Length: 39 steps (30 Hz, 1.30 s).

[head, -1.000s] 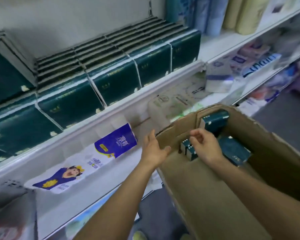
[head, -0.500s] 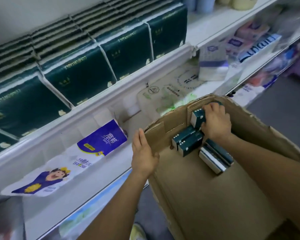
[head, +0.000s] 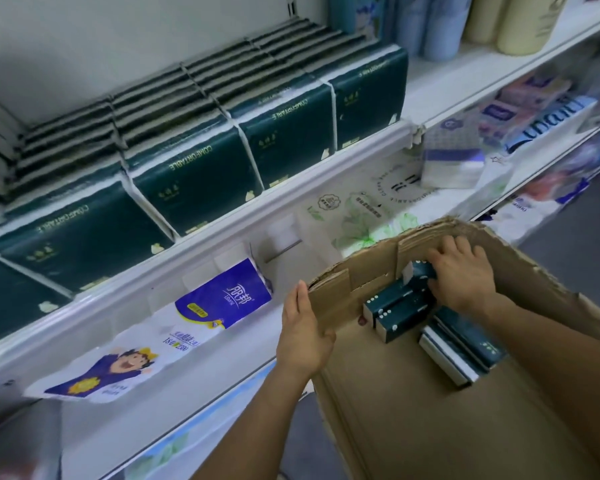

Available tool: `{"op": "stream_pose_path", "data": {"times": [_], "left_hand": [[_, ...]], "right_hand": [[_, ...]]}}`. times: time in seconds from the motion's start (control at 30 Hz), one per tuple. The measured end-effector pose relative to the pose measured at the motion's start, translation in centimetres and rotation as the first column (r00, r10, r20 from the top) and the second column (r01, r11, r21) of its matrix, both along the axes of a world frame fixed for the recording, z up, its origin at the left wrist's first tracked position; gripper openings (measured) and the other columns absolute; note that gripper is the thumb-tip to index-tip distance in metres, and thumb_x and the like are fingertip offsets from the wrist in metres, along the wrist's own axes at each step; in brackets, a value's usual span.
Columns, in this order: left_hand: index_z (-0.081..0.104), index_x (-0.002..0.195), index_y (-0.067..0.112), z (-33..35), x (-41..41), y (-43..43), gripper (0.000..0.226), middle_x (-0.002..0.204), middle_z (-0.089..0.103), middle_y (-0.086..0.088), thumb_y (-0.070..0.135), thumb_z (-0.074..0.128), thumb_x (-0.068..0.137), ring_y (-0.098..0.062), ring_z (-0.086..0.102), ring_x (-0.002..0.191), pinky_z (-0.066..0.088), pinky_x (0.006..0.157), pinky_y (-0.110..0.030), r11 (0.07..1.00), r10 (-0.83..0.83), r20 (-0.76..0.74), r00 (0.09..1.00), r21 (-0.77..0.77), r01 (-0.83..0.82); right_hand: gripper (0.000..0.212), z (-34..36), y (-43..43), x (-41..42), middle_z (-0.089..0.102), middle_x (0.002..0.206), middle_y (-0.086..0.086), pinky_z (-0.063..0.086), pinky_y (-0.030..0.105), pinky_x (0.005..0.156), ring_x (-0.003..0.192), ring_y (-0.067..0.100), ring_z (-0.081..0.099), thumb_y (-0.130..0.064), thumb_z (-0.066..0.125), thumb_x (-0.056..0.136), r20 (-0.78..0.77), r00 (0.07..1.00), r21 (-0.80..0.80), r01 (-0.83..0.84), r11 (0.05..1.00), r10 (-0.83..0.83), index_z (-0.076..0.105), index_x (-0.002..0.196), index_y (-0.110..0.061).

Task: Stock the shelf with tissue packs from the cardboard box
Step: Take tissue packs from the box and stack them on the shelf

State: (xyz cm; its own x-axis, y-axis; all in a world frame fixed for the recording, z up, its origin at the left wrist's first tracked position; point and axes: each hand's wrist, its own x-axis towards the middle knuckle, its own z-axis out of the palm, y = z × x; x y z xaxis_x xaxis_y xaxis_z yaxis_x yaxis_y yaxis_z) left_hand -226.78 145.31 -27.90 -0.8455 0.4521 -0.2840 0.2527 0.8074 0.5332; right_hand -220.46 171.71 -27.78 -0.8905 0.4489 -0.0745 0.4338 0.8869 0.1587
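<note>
The cardboard box (head: 395,427) was seen held open beside the shelf (head: 291,202), tilted toward the camera so that its brown inside lay in view. Its near-left wall was gripped by the left hand (head: 305,334), the fingers laid straight up the outside and the thumb hooked over the torn edge.

The right hand (head: 461,275) was reached deep into the box, against the far wall. Its fingers were curled over one small dark green tissue pack (head: 418,271), which was held at its end and raised above the others. Just below it, two more packs (head: 395,310) lay side by side, touching each other, and a second pair (head: 465,351) lay a little nearer on the box floor, partly covered by the right forearm.

On the upper shelf, rows of large dark green packs (head: 194,181) were stood leaning back behind the white rail. On the shelf beneath, a purple-and-white roll pack (head: 222,306) was laid on its side just left of the box, and a white pack printed with green flowers (head: 361,216) lay behind the box's far edge.
</note>
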Motion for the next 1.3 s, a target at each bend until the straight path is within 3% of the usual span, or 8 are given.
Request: {"op": "stream_pose_path", "data": {"times": [0.17, 0.3, 0.37, 0.47, 0.73, 0.87, 1.0, 1.3], "left_hand": [[0.011, 0.154, 0.017, 1.3, -0.6, -0.1, 0.079, 0.159, 0.012, 0.002, 0.024, 0.060, 0.093, -0.017, 0.018, 0.145, 0.022, 0.116, -0.027, 0.995, 0.041, 0.087, 0.995, 0.083, -0.048], [0.031, 0.148, 0.018, 2.7, -0.6, -0.8, 0.063, 0.150, 0.032, 0.003, 0.022, 0.062, 0.093, -0.014, 0.038, 0.135, 0.034, 0.110, -0.026, 0.950, 0.145, 0.132, 0.981, 0.260, -0.175], [0.040, 0.143, 0.020, 3.7, -0.4, -1.2, 0.055, 0.143, 0.043, 0.005, 0.021, 0.062, 0.093, -0.013, 0.044, 0.130, 0.038, 0.104, -0.025, 0.902, 0.195, 0.202, 0.960, 0.346, -0.256], [0.054, 0.129, 0.019, 5.6, -0.4, -1.6, 0.037, 0.128, 0.059, 0.001, 0.016, 0.062, 0.093, -0.009, 0.055, 0.114, 0.041, 0.093, -0.018, 0.827, 0.221, 0.282, 0.934, 0.454, -0.332], [0.064, 0.111, 0.027, 11.2, -0.4, -4.7, 0.020, 0.106, 0.069, 0.004, 0.018, 0.058, 0.095, -0.011, 0.064, 0.098, 0.052, 0.085, -0.026, 0.726, 0.207, 0.289, 0.935, 0.595, -0.345], [0.064, 0.102, 0.030, 14.0, -0.5, -7.4, 0.018, 0.098, 0.071, 0.006, 0.016, 0.056, 0.095, -0.011, 0.066, 0.092, 0.053, 0.087, -0.033, 0.685, 0.239, 0.238, 0.942, 0.646, -0.337], [0.064, 0.096, 0.030, 16.6, -1.1, -10.4, 0.017, 0.096, 0.072, 0.000, 0.014, 0.057, 0.095, -0.015, 0.067, 0.084, 0.052, 0.073, -0.029, 0.640, 0.272, 0.211, 0.939, 0.688, -0.341], [0.068, 0.101, 0.023, 24.0, -2.9, -17.5, 0.015, 0.091, 0.073, 0.001, 0.016, 0.056, 0.095, -0.011, 0.068, 0.075, 0.053, 0.063, -0.022, 0.478, 0.385, 0.097, 0.918, 0.830, -0.288]], "right_hand": [[0.021, 1.7, -0.7, 0.1, 0.065, 0.095, 0.002, 0.035, 0.036, 0.087, 0.095, 0.025, 0.059, -0.039, 0.063, 0.085, -0.180, 0.949, -0.458, 0.152, 0.876, -0.259, 0.058, 0.099, -0.024], [0.012, 4.3, -3.2, -0.1, 0.069, 0.088, 0.007, 0.052, 0.029, 0.061, 0.073, 0.019, 0.066, -0.016, 0.071, 0.086, -0.131, 0.780, -0.963, 0.048, 0.267, -0.612, 0.064, 0.093, -0.010], [0.013, 5.4, -4.3, 0.1, 0.070, 0.083, 0.008, 0.049, 0.022, 0.050, 0.067, 0.018, 0.066, -0.016, 0.071, 0.086, -0.112, 0.762, -0.988, -0.016, 0.154, -0.638, 0.065, 0.092, -0.005], [0.017, 6.9, -6.0, 0.1, 0.071, 0.082, 0.007, 0.046, 0.018, 0.049, 0.066, 0.017, 0.066, -0.019, 0.070, 0.087, -0.130, 0.769, -0.991, -0.094, 0.091, -0.626, 0.066, 0.093, -0.003], [0.016, 10.6, -10.5, -0.7, 0.074, 0.096, 0.013, 0.050, 0.055, 0.094, 0.093, 0.033, 0.069, -0.019, 0.070, 0.085, -0.130, 0.809, -0.966, -0.233, -0.110, -0.573, 0.068, 0.097, -0.009], [0.043, 12.3, -12.9, -1.3, 0.070, 0.100, 0.011, 0.047, 0.056, 0.083, 0.093, 0.030, 0.066, -0.018, 0.076, 0.072, -0.146, 0.829, -0.918, -0.317, -0.239, -0.540, 0.061, 0.112, -0.010], [0.053, 14.5, -15.1, -2.5, 0.070, 0.098, 0.009, 0.047, 0.038, 0.058, 0.083, 0.025, 0.067, -0.023, 0.073, 0.064, -0.228, 0.871, -0.894, -0.364, -0.260, -0.436, 0.060, 0.114, -0.013], [0.056, 21.5, -22.1, -7.2, 0.066, 0.104, 0.013, 0.058, 0.036, 0.061, 0.087, 0.022, 0.068, -0.010, 0.064, 0.068, -0.397, 0.884, -0.817, -0.463, -0.343, -0.248, 0.051, 0.121, -0.001]]}}
